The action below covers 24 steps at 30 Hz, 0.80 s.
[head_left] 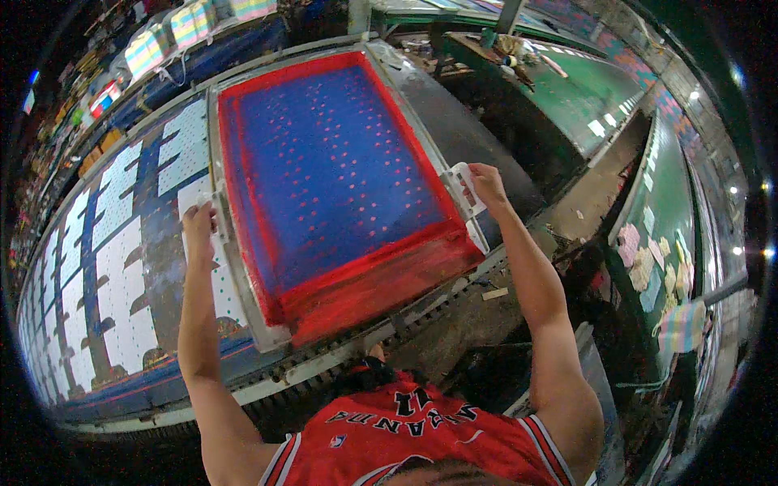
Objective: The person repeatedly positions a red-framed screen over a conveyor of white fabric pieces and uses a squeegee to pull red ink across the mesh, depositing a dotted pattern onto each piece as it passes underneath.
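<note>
A large screen-printing frame (340, 154), with a blue dotted mesh and wide red borders, lies in front of me over the long printing table. My left hand (198, 220) is closed around a pale handle (220, 212) on the frame's left side. On the opposite side, the fingers of my right hand (488, 186) wrap a white slotted handle (471, 202). Both arms reach forward, and the frame sits between them. Red ink smears cover the frame's near end. Whether the frame touches the table surface I cannot tell.
White cut fabric pieces (123, 296) with small printed dots lie in rows on the table at the left. Green tables (587, 89) stand at the right, one with crumpled cloths (644, 263). Striped bundles (190, 24) sit at the back left. A table rail (356, 356) runs close to my body.
</note>
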### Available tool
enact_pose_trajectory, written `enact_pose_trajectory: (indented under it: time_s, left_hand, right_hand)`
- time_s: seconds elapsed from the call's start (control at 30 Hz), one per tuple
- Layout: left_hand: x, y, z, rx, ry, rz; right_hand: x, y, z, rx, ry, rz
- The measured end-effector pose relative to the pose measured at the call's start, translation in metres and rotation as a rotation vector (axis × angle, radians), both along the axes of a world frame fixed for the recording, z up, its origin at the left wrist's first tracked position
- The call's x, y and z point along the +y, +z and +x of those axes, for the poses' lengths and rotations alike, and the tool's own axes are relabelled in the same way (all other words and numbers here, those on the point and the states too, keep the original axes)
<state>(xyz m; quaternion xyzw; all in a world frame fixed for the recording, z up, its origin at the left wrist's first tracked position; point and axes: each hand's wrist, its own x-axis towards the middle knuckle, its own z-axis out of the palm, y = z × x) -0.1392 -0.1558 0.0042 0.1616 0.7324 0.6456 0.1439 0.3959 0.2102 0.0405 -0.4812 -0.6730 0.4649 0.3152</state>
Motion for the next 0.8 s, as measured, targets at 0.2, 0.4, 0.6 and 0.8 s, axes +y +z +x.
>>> enact_pose_trajectory:
  time_s: [0.2,0.4,0.6,0.8]
  left_hand:
    - [0.049,-0.015,0.027,-0.016,0.078,0.037]
    - [0.075,-0.037,0.057,0.074,0.202,-0.086]
    - [0.084,-0.058,0.094,0.225,0.276,-0.246]
    - [0.093,-0.088,0.107,0.215,0.414,-0.263]
  right_hand:
    - [0.07,-0.028,0.006,-0.025,0.014,0.004]
    - [0.119,-0.061,0.025,0.0,0.101,0.043]
    - [0.171,-0.116,0.051,-0.256,0.122,0.124]
    - [0.195,-0.148,0.074,0.068,0.272,0.0]
